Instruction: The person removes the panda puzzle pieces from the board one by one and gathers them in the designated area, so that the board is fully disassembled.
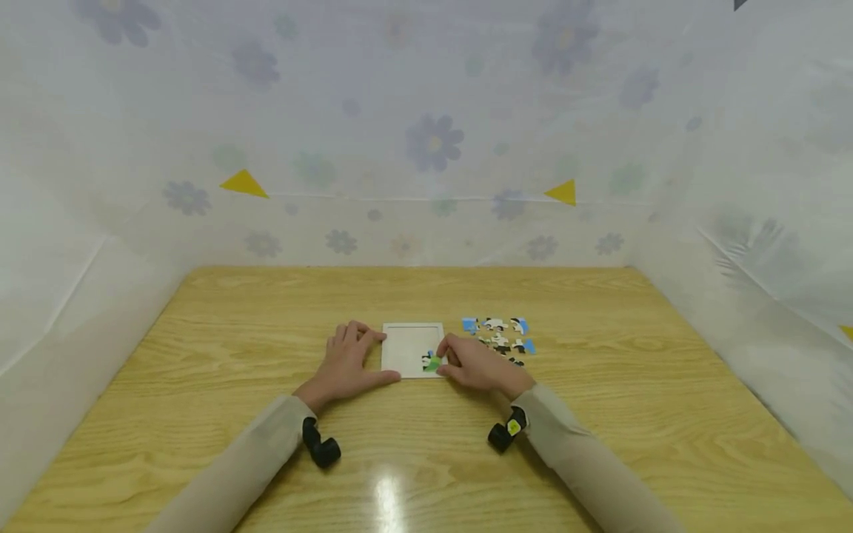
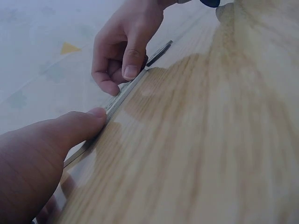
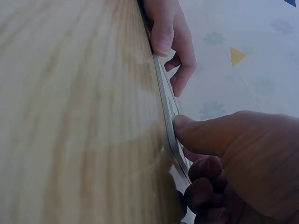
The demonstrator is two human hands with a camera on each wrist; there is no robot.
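Observation:
A square white puzzle tray [image 1: 403, 348] lies on the wooden table between the hands. My left hand [image 1: 346, 364] rests at its left side, thumb on the near edge and index fingertip at the left edge, fingers spread. At the tray's near right corner are green, black and white puzzle pieces [image 1: 434, 364]. My right hand [image 1: 469, 363] pinches at the green puzzle piece there, thumb and index fingertips at its right side, the other fingers curled. In the right wrist view, the right thumb [image 3: 205, 133] lies at the tray's rim [image 3: 164, 100].
Several loose puzzle pieces [image 1: 500, 342], blue, white and black, are spread on the table to the right of the tray, partly behind the right hand. Pale flowered sheeting [image 1: 433, 222] walls the table [image 1: 280, 296] at the back and sides.

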